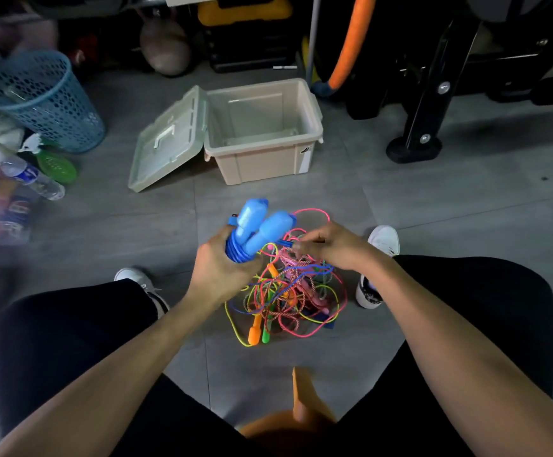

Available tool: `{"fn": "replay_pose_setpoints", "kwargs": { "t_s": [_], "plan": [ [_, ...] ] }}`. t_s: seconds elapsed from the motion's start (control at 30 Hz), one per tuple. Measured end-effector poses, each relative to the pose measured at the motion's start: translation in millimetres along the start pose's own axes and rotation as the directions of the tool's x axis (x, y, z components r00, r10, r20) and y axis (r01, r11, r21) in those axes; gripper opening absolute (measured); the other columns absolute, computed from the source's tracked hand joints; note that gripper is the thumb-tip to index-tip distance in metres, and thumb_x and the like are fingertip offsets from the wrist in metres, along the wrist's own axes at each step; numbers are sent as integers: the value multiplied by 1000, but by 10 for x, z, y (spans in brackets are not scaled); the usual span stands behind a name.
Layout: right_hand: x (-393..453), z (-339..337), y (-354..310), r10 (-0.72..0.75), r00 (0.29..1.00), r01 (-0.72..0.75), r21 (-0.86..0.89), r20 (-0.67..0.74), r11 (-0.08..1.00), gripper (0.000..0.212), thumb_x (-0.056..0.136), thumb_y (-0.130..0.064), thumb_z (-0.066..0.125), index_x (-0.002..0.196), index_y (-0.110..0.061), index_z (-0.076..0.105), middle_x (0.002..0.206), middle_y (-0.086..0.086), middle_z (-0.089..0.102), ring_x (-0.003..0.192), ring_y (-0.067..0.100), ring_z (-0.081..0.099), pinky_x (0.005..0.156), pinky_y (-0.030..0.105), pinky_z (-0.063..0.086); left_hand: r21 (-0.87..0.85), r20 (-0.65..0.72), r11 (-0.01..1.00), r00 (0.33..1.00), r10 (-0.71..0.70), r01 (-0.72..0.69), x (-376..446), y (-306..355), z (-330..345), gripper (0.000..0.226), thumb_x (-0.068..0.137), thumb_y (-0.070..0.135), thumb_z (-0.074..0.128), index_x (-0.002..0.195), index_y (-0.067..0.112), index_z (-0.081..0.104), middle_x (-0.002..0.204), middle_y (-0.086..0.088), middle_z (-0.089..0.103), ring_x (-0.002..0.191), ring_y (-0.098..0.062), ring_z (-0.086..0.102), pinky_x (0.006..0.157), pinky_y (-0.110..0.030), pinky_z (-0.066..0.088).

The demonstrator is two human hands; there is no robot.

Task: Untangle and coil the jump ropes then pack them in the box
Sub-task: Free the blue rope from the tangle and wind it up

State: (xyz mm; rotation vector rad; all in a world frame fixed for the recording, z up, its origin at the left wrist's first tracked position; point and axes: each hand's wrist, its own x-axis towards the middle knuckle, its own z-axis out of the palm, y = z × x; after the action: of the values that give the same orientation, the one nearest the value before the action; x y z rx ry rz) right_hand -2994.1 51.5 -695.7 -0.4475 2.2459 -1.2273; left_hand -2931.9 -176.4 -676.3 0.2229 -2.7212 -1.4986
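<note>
A: The left hand [222, 265] is curled round the coiled dark-blue cord [235, 250] under two chunky light-blue plastic handles [258, 225]; the right hand [326, 245] seems to pinch the cord's free end, though blur hides the fingertips.

B: And the remaining ropes?

A: A bright tangle of pink, yellow and braided ropes [288, 291] lies on the grey floor between the shoes; the open beige plastic box [265, 159] stands beyond, nothing inside. The cord looks light, limp and springy; grip it by the rigid handles. The box's white label is unreadable.

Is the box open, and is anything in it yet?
Open and empty. The box has its lid flipped back to the left, and only its bare bottom shows inside.
</note>
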Motion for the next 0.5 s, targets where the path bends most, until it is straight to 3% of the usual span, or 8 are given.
{"fn": "replay_pose_setpoints", "kwargs": {
  "t_s": [0.07,0.13,0.2,0.23,0.3,0.37,0.43,0.5],
  "plan": [
    [-13,43,-59,11,999,-10,-30,32,1000,40,96,-32,60,88,7,68,69,20,58,60,23,45,61,33,38,-89,-74,986,986,-150,143,50,-23,-1,38,61,27,76,89,32,52,71,10,63,52,0,56,45,-11,41],
    [-45,124,-202,-2,996,14,-140,88,990,32,97,-32,60,84,-4,71,74,18,65,63,27,53,63,36,42,-11,-99,968,963,-250,250,119,-65,-38,37,64,27,74,92,31,50,72,11,61,55,3,57,42,-8,36],
    [-100,263,-360,-33,986,76,-265,166,961,30,95,-33,61,71,-14,61,64,7,56,55,17,48,56,35,38,219,-35,921,946,-322,321,167,-111,-70,31,68,28,68,93,28,49,73,10,58,62,-4,58,48,-15,38],
    [-130,328,-435,-41,980,101,-311,193,945,30,93,-33,61,70,-15,55,62,3,53,55,17,47,55,36,38,391,16,872,945,-327,295,168,-123,-68,31,69,30,65,95,26,49,76,5,58,72,-17,61,55,-22,40],
    [-172,380,-543,-34,976,115,-381,214,917,26,90,-32,60,73,-15,54,67,2,55,61,22,53,57,38,41,702,93,698,954,-284,140,128,-122,-4,42,71,37,65,107,25,48,90,-3,61,85,-31,63,64,-30,43],
    [-193,291,-609,-13,979,96,-404,202,910,22,89,-29,59,69,-20,55,68,0,58,63,20,55,60,37,43,869,168,493,965,-202,-48,65,-123,111,54,73,40,66,121,25,44,102,-4,62,89,-30,67,66,-33,45],
    [-203,135,-630,18,985,52,-397,169,916,17,85,-24,61,69,-22,59,69,0,63,64,17,58,61,36,46,892,292,384,953,-87,-238,5,-134,191,52,77,34,64,125,26,44,102,-1,63,88,-27,67,61,-31,42],
    [-213,-22,-616,19,994,19,-352,104,936,15,81,-21,64,65,-24,63,64,-2,64,57,8,55,57,31,44,835,445,349,895,28,-426,-12,-199,187,49,79,27,59,126,29,45,99,1,65,87,-26,67,58,-29,36]
  ]
}}
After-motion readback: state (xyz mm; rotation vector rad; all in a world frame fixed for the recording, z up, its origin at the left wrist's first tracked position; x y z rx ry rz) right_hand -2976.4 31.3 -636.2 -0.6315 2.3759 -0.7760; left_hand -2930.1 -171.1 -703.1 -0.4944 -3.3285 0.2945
